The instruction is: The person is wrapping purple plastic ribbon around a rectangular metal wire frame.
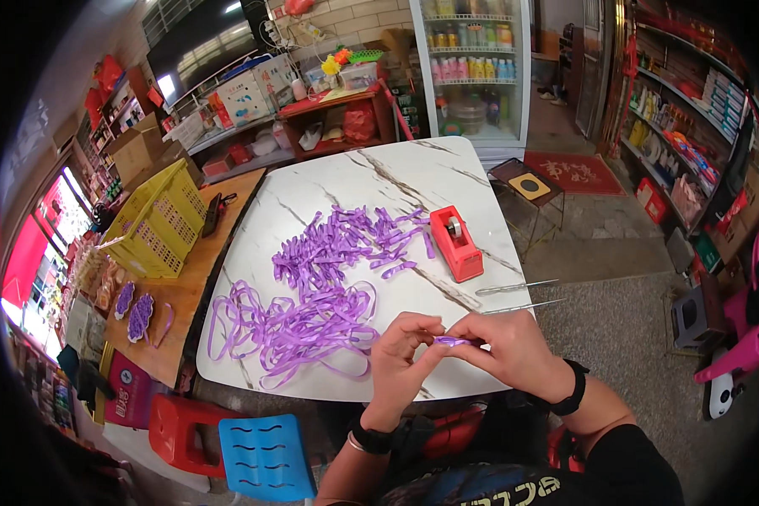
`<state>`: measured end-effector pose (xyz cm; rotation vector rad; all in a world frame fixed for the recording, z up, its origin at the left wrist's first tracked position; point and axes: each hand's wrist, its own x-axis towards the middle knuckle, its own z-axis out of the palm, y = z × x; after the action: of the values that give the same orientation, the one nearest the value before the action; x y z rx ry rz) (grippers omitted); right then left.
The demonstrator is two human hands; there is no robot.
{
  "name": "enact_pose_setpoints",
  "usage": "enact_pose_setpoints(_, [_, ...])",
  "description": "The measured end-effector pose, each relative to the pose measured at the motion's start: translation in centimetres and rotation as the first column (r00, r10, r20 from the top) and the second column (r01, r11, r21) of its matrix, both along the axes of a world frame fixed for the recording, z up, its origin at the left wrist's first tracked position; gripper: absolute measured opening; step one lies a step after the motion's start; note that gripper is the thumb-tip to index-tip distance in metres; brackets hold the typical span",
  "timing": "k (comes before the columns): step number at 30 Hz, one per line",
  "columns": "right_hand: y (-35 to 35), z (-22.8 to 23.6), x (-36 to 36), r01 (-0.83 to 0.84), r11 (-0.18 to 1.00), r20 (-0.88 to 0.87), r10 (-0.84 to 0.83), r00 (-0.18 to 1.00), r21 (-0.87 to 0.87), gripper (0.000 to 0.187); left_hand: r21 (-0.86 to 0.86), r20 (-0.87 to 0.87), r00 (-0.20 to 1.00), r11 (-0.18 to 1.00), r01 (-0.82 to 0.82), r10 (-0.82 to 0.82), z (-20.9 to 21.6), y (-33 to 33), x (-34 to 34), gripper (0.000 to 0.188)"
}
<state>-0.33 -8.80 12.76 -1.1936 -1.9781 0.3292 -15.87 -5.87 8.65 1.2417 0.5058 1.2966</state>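
One red tape dispenser [456, 242] is seen; two thin metal rods [514, 287] are counted; one yellow basket [156, 221] is set aside; two plastic stools [266, 456] are seen.

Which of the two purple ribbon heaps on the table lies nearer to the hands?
The loose tangle of long ribbon, beside the left hand; the pile of short cut pieces lies farther, by the red tape dispenser.
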Motion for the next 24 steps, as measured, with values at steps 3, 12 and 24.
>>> enact_pose_setpoints(3, [0.0, 0.0, 0.0, 0.013, 0.999, 0.018, -0.013, 1.0, 0.046, 0.019, 0.127, -0.019, 0.999, 0.991, 0.034, -0.032, -0.6, 0.2, -0.3, 0.017])
enact_pose_setpoints(12, [-0.2, -0.4, 0.0, -0.009, 0.997, 0.052, 0.005, 0.999, 0.08, 0.017, 0.247, -0.147, 0.989, 0.969, 0.02, 0.017, -0.8, 0.1, -1.1, 0.017])
enact_pose_setpoints(24, [-0.4, -0.2, -0.4, 0.005, 0.992, 0.076, -0.015, 0.997, 0.123, 0.01, 0.214, -0.081, 0.997, 0.977, 0.021, -0.004, -1.3, -0.2, -1.2, 0.02])
